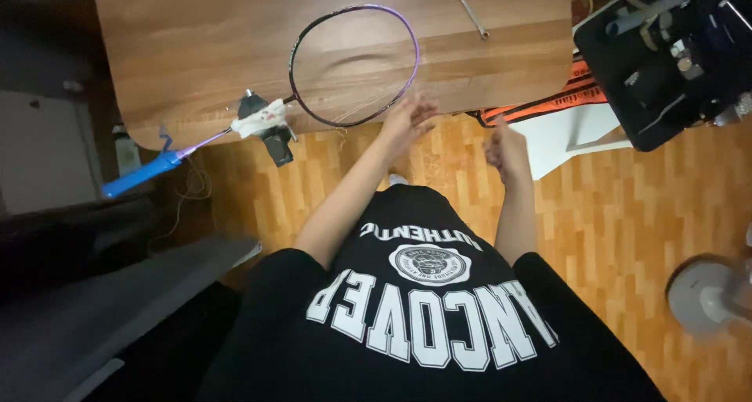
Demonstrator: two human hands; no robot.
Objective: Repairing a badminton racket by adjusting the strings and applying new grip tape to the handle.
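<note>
A badminton racket (354, 65) with a dark purple frame lies on a wooden table (196, 50), its blue handle (141, 175) sticking out past the table's front left edge. A white and black clamp (265, 124) sits on the shaft. My left hand (407, 120) reaches to the lower right rim of the racket head, fingers spread and touching thin loose string there. My right hand (505, 147) hovers beside it over the floor, fingers curled; I cannot tell whether it pinches a string.
A metal wrench (470, 12) lies on the table's far right. A black stringing machine (674, 57) stands at the right, above an orange and black bag (564, 97) and a white board (580, 132). Wood floor lies below. A round grey base (705, 296) sits at lower right.
</note>
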